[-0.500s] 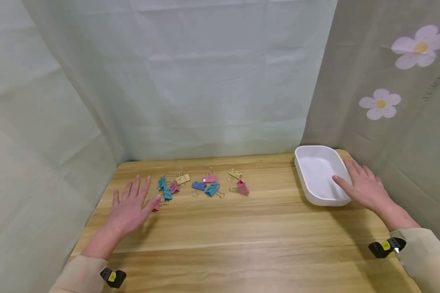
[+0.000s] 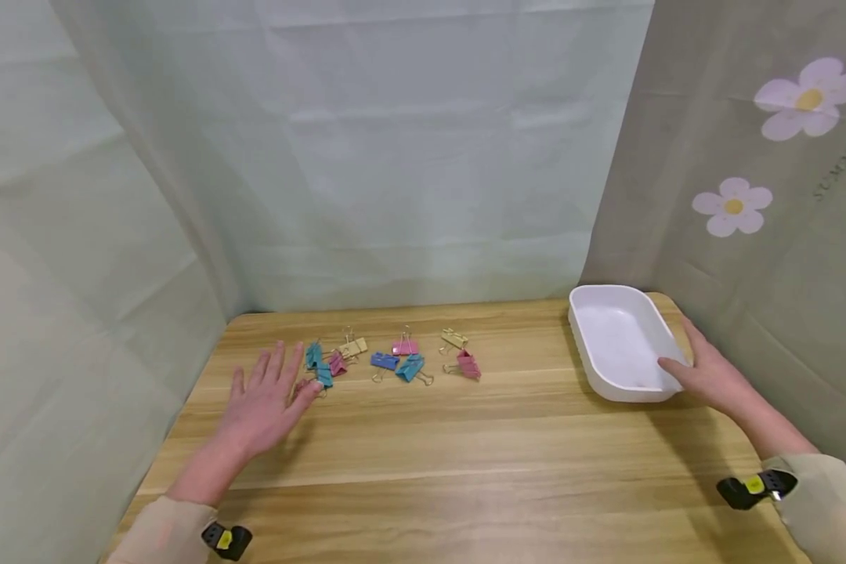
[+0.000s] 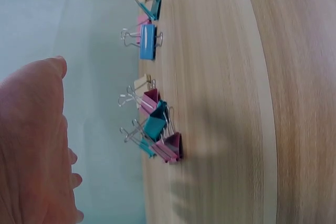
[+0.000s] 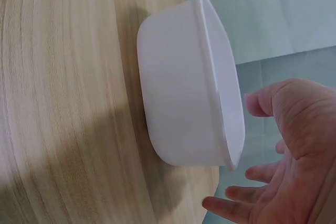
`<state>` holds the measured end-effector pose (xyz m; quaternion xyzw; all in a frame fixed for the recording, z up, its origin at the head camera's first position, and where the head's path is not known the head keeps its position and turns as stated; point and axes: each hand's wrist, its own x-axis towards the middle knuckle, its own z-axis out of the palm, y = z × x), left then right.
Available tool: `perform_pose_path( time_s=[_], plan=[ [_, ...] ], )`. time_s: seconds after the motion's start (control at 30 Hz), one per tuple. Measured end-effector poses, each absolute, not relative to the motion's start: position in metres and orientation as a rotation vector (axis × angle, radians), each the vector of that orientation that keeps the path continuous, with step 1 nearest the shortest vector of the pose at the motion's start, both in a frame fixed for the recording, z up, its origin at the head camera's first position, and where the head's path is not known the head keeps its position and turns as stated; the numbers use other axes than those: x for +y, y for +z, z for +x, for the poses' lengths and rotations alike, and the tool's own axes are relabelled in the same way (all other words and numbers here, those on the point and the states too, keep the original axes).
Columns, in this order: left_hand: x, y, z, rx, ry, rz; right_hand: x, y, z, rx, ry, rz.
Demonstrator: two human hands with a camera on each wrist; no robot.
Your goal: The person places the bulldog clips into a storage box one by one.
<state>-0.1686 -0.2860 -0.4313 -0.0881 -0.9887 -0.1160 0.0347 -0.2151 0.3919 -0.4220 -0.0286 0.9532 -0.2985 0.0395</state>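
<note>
My left hand [image 2: 264,407] hovers with spread, straight fingers by the left cluster of binder clips, its thumb overlapping a pink one in the head view. That cluster has teal [image 2: 313,355], pink [image 2: 337,363] and yellow [image 2: 355,348] clips, shown bunched together in the left wrist view [image 3: 155,124]. At the right, my right hand [image 2: 719,380] is beside a white rectangular tub [image 2: 616,341]. Its thumb reaches over the near right rim while the fingers extend down outside the wall; the right wrist view shows a gap between fingers and tub [image 4: 178,87].
More binder clips lie mid-table: a blue [image 2: 384,360], a teal [image 2: 410,366], pink [image 2: 405,348] and red-pink [image 2: 468,365] ones, and a yellow [image 2: 454,338]. Pale cloth [image 2: 423,157] hangs behind the wooden table [image 2: 451,462], and a flower-printed curtain [image 2: 733,266] at the right.
My right hand has shifted slightly right and lowered its fingers outside the tub's wall. The left hand has drifted a little right, over the pink clip. The tub and clips stay in place.
</note>
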Motion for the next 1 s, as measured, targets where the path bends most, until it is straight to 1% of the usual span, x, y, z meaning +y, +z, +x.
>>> perform_pose_path(
  time_s=[0.3, 0.63, 1.0],
  plan=[
    [-0.269, -0.430, -0.161, -3.066, -0.304, -0.343, 0.396, -0.425, -0.210, 2.750, -1.039, 0.027],
    [-0.240, -0.438, -0.158, -3.044, -0.334, -0.454, 0.393, -0.429, -0.209, 2.655, -1.126, 0.051],
    [-0.220, -0.449, -0.161, -3.036, -0.341, -0.470, 0.391, -0.433, -0.209, 2.617, -1.207, 0.056]
  ],
)
